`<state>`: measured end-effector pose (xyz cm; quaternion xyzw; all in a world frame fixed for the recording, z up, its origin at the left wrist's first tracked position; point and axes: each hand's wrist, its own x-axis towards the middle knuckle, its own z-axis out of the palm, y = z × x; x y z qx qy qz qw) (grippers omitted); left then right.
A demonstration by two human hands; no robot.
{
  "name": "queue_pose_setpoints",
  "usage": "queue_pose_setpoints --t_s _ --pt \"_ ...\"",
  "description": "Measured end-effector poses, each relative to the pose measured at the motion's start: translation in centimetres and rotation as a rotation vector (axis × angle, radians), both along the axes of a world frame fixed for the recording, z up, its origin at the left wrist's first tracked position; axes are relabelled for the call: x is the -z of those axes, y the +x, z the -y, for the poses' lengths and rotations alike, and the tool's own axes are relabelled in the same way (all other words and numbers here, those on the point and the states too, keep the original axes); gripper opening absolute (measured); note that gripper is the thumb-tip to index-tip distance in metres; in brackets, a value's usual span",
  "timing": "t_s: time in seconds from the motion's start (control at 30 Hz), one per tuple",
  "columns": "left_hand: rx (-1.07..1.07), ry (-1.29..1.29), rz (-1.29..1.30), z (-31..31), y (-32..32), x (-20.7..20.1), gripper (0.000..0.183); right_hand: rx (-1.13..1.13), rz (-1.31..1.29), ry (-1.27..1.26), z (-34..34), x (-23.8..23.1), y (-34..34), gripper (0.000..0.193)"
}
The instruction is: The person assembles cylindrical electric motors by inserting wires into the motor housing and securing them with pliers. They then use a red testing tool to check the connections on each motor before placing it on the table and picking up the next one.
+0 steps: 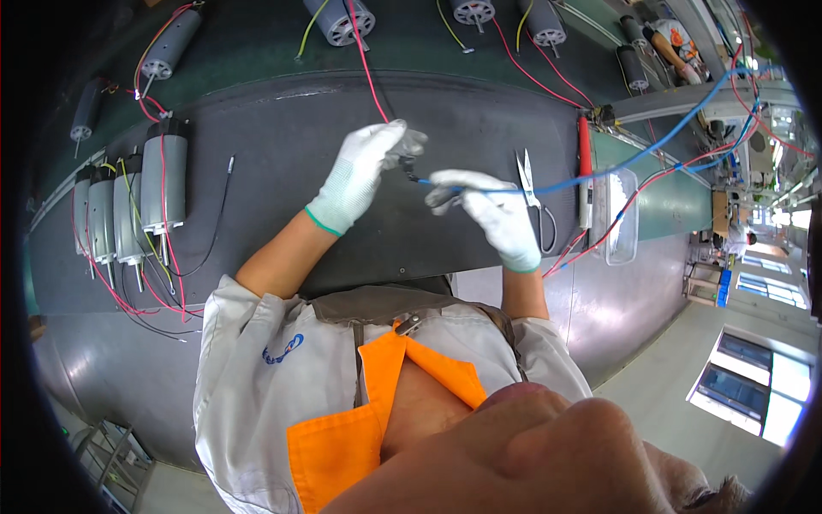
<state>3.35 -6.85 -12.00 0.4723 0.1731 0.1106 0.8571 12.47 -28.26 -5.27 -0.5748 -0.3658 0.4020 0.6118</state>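
My left hand (364,167), in a white knitted glove with a green cuff, pinches the end of a red wire (366,73) that runs down from a grey cylindrical motor (341,19). A small black piece (408,169) hangs at its fingertips; I cannot make out its kind. My right hand (490,210), gloved too, is closed around a blue cable (591,178) just right of the black piece. That cable arcs up to the far right. To the right of my right hand lie scissors (528,182) with dark handles, blades pointing away.
Several grey motors (163,176) with trailing wires stand at the left, and others (174,43) lie along the back. Right of the scissors are a red-and-white stick-like tool (585,167) and a clear plastic tray (632,248). Red wires (632,199) hang near the blue cable.
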Motion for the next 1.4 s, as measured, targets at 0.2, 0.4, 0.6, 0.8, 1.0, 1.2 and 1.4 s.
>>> queue_pose_setpoints --t_s 0.2,0.4,0.6,0.8,1.0,1.2,1.4 --pt "-0.781 2.074 -0.667 -13.7 -6.6 -1.0 0.043 0.765 0.404 -0.581 1.4 -2.1 6.4 0.043" --pt "-0.631 1.919 -0.027 -9.0 -3.6 -5.3 0.045 0.566 0.957 -0.469 -5.6 0.9 13.0 0.061" --pt "-0.065 1.781 0.107 -4.8 2.8 1.8 0.056 0.347 -0.387 -0.072 -15.7 7.3 30.0 0.05" --pt "-0.076 1.69 0.032 -5.8 2.5 2.5 0.055 0.564 0.459 -0.271 -22.9 8.8 24.6 0.059" --pt "-0.32 1.473 0.125 -7.7 2.4 2.4 0.048 0.31 1.6 -0.443 -21.5 5.9 12.7 0.062" --pt "-0.477 1.399 0.219 -7.1 1.9 0.9 0.054 0.133 1.65 -0.555 -9.8 4.5 -1.7 0.067" --pt "-0.128 1.521 0.243 -2.7 -1.7 -0.8 0.058 0.006 1.342 -0.235 -1.6 0.7 -7.5 0.056"
